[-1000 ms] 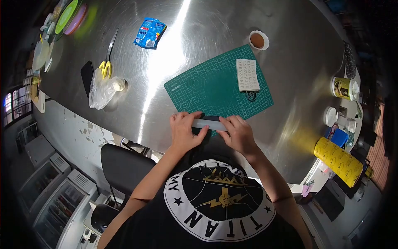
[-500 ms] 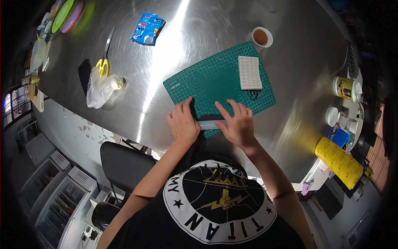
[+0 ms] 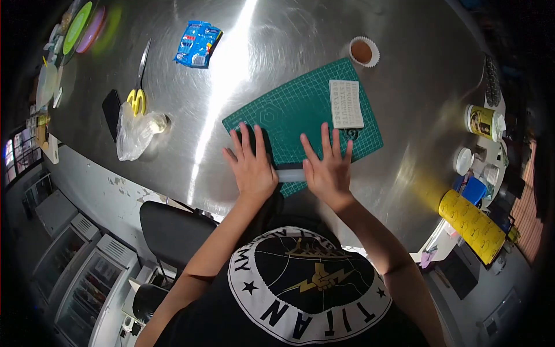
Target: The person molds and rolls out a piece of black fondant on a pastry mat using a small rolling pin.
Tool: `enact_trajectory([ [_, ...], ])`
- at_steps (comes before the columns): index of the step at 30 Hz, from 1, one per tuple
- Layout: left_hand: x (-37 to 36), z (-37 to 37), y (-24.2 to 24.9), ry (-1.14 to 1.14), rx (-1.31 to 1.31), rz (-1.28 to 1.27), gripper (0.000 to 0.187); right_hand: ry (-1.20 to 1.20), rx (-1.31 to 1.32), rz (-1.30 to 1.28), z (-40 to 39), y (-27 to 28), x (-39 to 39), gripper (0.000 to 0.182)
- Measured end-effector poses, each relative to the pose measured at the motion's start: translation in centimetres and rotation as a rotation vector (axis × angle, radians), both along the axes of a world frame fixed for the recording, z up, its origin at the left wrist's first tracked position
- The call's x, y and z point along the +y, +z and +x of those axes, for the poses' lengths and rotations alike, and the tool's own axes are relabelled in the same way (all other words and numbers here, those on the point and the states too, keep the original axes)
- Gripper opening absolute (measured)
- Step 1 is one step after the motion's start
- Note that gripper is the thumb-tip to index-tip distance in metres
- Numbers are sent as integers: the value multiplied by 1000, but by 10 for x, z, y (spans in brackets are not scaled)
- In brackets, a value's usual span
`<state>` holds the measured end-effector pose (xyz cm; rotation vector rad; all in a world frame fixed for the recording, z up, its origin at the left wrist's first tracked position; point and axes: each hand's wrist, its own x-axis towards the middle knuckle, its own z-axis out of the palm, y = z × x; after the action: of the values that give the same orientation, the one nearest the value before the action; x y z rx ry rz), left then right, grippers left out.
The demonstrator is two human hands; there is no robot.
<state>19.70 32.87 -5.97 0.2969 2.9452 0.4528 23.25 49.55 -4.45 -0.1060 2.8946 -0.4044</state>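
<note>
A translucent roller (image 3: 291,175) lies across the lower edge of the green cutting mat (image 3: 295,115). My left hand (image 3: 252,170) rests palm down over its left end, fingers spread. Over the right end lies my right hand (image 3: 328,173), palm down too, its fingers apart and pointing away from me. Both palms touch the roller and hide its ends. A pale letter mould (image 3: 346,104) sits on the right part of the mat, beyond my right hand. Whether anything lies under the roller cannot be seen.
Left on the metal table are a blue packet (image 3: 198,44), yellow-handled scissors (image 3: 137,101), a dark phone (image 3: 110,113) and a plastic bag (image 3: 134,136). A paper cup with brown contents (image 3: 362,52) stands beyond the mat. A yellow roll (image 3: 471,225) and jar (image 3: 484,122) are at right.
The fingers of both my hands have straightened and spread flatter over the roller. The view has shifted slightly, and the roller remains near the mat's lower edge.
</note>
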Motion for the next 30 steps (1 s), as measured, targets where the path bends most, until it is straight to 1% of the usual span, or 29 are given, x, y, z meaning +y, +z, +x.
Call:
enact_trajectory([
  [2,1,-8,0,21,12,34,59,-64,130,21,-5,1,-3,48],
  [3,0,-10,4,-1,4,16,60,-72,145,40,-5,2,-4,48],
  [4,-3,-1,1,2,9,15,60,-69,150,39,2,2,-6,48],
  [6,-6,16,0,-34,31,0,67,-90,98,28,16,2,-10,49],
  [7,-7,19,1,-33,0,10,67,-84,100,28,17,2,-11,49],
  [8,-7,16,-4,-30,-3,9,67,-81,96,27,14,-1,-9,49],
  [10,-3,-3,-4,-16,32,78,68,-71,171,45,-4,0,-6,51],
  [14,-1,-1,-3,18,61,77,67,-97,209,60,3,-4,-8,54],
  [16,-9,24,0,-64,43,-5,61,-111,125,122,28,-6,-16,52],
  [18,-6,10,1,-75,-8,-16,61,-111,110,90,14,-3,-11,52],
  [20,2,-18,-1,-3,84,48,61,-102,190,65,-16,-1,-6,54],
  [22,2,-14,-7,29,118,43,62,-111,242,61,-9,-10,-6,56],
  [24,-6,16,-1,-67,43,16,61,-139,142,49,18,-7,-14,54],
  [25,-7,25,2,-78,54,-18,61,-134,41,104,25,-1,-17,54],
  [26,-7,22,-5,-82,52,-20,61,-138,39,101,20,-4,-15,54],
  [29,7,-21,2,-35,71,19,61,-96,250,62,-19,-4,-5,53],
  [30,5,-16,1,-35,65,18,61,-96,243,62,-13,-4,-6,53],
])
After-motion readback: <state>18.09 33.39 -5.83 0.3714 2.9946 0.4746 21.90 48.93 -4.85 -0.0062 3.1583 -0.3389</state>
